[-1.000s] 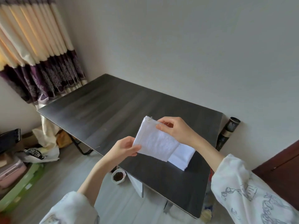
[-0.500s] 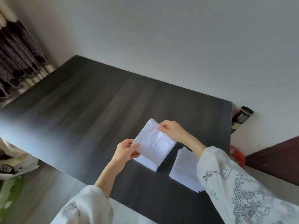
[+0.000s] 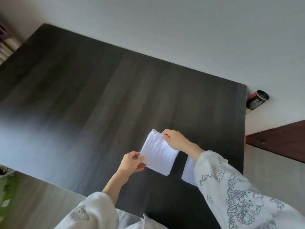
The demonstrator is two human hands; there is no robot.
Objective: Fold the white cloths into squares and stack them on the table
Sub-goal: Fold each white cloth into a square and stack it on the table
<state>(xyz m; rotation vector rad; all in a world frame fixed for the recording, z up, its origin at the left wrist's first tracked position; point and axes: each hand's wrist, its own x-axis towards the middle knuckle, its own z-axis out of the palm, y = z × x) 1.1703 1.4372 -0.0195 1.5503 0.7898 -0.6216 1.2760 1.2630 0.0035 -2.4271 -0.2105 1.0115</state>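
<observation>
A folded white cloth (image 3: 158, 152) hangs in the air just above the dark table (image 3: 99, 96), held between both hands. My left hand (image 3: 132, 162) pinches its near left corner. My right hand (image 3: 175, 140) pinches its far right corner. A second folded white cloth (image 3: 189, 172) lies flat on the table to the right, partly hidden under my right sleeve.
A black cylindrical can (image 3: 257, 100) stands on the floor beyond the table's right edge, against the wall. A dark wooden panel (image 3: 280, 139) is at the right. Green items (image 3: 6, 187) lie on the floor at the left.
The view has swung closer over the table. The held cloth has moved left off the second folded cloth, which now lies apart at the right. Both hands keep their hold.
</observation>
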